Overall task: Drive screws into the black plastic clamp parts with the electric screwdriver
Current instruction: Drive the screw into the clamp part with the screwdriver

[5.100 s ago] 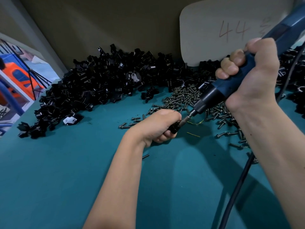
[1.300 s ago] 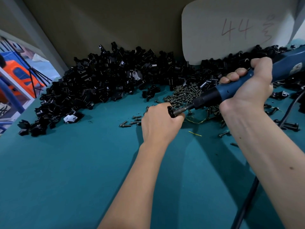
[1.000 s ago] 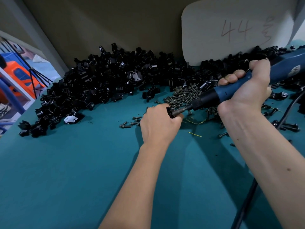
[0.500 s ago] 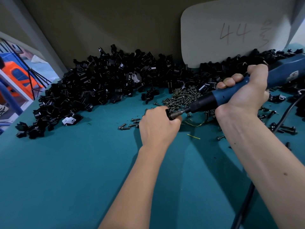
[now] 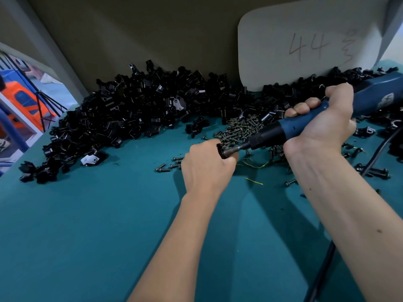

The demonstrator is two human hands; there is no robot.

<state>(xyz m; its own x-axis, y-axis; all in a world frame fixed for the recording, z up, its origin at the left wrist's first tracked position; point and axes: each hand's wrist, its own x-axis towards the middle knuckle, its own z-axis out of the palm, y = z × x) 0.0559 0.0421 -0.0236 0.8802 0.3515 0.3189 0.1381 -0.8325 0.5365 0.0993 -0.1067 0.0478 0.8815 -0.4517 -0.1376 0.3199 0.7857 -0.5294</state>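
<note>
Clamp part (image 5: 220, 150) gripped in left hand (image 5: 207, 168) fingers, screwdriver (image 5: 290, 127) bit touching it

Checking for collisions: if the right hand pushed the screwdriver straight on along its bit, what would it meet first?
The black clamp part gripped in the left hand; the electric screwdriver in the right hand already seems seated there, though depth is unclear.

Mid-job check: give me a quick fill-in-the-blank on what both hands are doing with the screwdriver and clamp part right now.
1. The right hand grips the blue electric ____.
2. The left hand holds a black clamp part against the tool's ____.
3. The screw pile lies on the ____-coloured table.
4. The board behind the heap of black parts bears the number ____.

Missing words: screwdriver; tip; teal; 44
</note>
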